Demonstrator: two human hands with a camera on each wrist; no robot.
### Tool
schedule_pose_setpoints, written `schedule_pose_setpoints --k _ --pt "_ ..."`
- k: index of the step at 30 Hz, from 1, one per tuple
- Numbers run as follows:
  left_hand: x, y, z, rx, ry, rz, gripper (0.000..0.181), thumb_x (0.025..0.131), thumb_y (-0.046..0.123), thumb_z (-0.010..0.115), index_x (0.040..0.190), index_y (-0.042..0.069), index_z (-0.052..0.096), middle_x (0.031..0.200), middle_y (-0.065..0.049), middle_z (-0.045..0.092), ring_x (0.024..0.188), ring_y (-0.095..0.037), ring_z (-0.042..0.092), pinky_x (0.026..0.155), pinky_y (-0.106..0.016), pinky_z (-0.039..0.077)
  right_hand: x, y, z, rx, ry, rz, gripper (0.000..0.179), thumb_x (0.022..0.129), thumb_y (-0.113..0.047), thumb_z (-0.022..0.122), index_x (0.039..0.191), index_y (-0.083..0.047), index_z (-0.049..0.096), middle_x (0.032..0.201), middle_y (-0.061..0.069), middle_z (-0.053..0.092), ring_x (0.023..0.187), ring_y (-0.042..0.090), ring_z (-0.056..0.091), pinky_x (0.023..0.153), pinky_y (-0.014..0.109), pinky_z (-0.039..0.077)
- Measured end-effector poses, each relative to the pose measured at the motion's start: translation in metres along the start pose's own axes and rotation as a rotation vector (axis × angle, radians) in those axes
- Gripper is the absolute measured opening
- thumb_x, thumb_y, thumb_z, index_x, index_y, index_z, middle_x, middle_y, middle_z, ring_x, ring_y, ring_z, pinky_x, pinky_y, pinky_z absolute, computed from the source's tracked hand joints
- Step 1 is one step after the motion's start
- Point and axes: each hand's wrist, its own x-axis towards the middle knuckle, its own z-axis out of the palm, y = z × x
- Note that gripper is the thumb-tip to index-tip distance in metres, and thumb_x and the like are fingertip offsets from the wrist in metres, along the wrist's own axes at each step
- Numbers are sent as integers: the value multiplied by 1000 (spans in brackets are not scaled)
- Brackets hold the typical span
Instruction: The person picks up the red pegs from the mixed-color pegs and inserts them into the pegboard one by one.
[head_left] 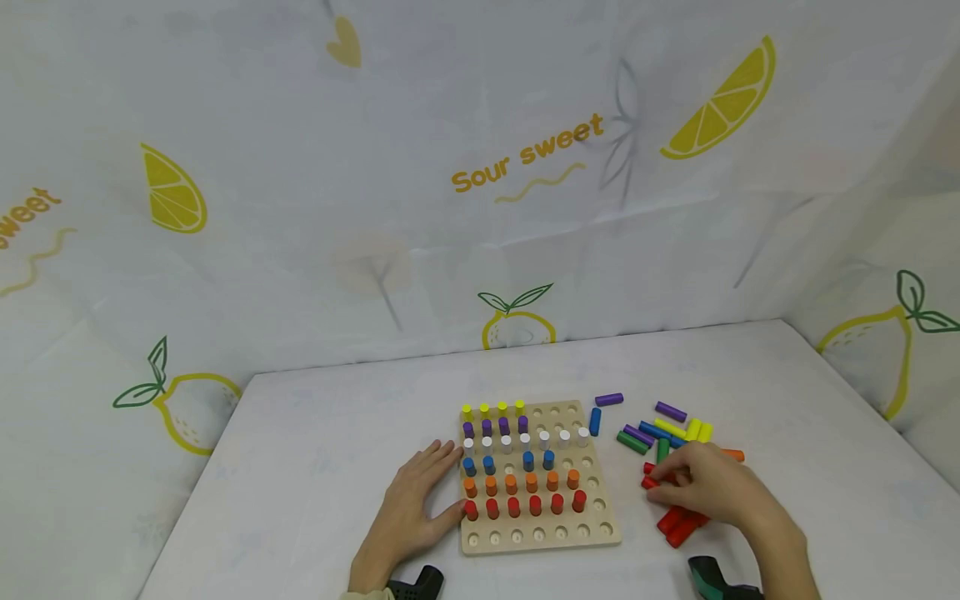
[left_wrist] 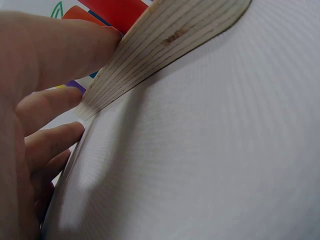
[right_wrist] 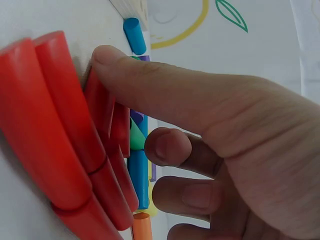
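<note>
A wooden pegboard [head_left: 540, 540] lies on the table with rows of upright coloured pegs: yellow, purple, white, blue, orange and red. Its nearest row of holes is bare, and the blue row has a gap. My left hand [head_left: 412, 500] rests along the board's left edge, fingers spread, thumb tip at the side near the first red peg. My right hand [head_left: 712, 483] is over a loose heap of pegs to the right. Its thumb [right_wrist: 125, 70] touches a red peg [right_wrist: 98, 102], while the bent fingers stay apart from that peg in the right wrist view.
More red pegs [head_left: 682, 527] lie below the right hand. Blue, green, yellow, purple and orange pegs are scattered behind it, and a purple peg [head_left: 609, 399] and a blue peg [head_left: 595, 422] lie by the board's far right corner. A lemon-print cloth [head_left: 375, 208] hangs behind the table.
</note>
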Motion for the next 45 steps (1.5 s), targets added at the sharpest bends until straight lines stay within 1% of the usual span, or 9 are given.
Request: schedule_pose_setpoints --k 7,12,17,25,33,38,45 --pt "0 0 0 2 -4 -2 65 87 47 68 147 24 57 152 0 57 149 -26 46 123 -55 38 3 -8 7 -22 11 38 25 77 -31 88 94 -14 82 63 -1 53 65 15 50 52 21 31" --pt "1 -2 1 6 -2 2 65 87 47 68 147 24 57 152 0 57 149 -26 46 123 -55 38 3 -11 10 -22 22 44 25 76 -29 89 95 -13 82 61 -1 51 61 15 49 51 21 28" --pt "0 -2 2 3 -1 -1 65 87 47 68 147 25 57 152 1 57 149 -26 46 123 -55 38 2 -12 11 -21 30 25 22 76 -27 89 93 -14 81 58 -2 49 58 15 49 49 20 27" --pt "0 -2 1 2 -3 -2 65 87 45 68 147 25 57 152 1 58 149 -25 46 123 -55 38 1 -13 9 -17 44 0 22 78 -31 88 92 -17 77 58 -2 46 56 14 47 48 21 27" --pt "0 -1 1 4 5 4 64 86 44 69 147 25 57 152 1 58 149 -25 46 123 -54 38 -1 -17 6 -5 47 -23 24 79 -31 86 95 -17 74 60 -2 45 56 14 47 48 21 30" --pt "0 -1 1 1 -6 -10 65 86 45 69 147 25 57 152 2 58 149 -24 45 124 -54 38 -3 -22 5 -2 43 -58 20 81 -27 84 95 -17 73 62 -2 46 57 12 46 49 20 31" --pt "1 -2 1 3 -11 -11 65 86 45 68 148 25 56 153 2 57 150 -24 45 124 -54 37 -6 -29 4 44 11 -115 20 82 -30 84 94 -20 72 61 -5 45 53 9 44 47 19 32"
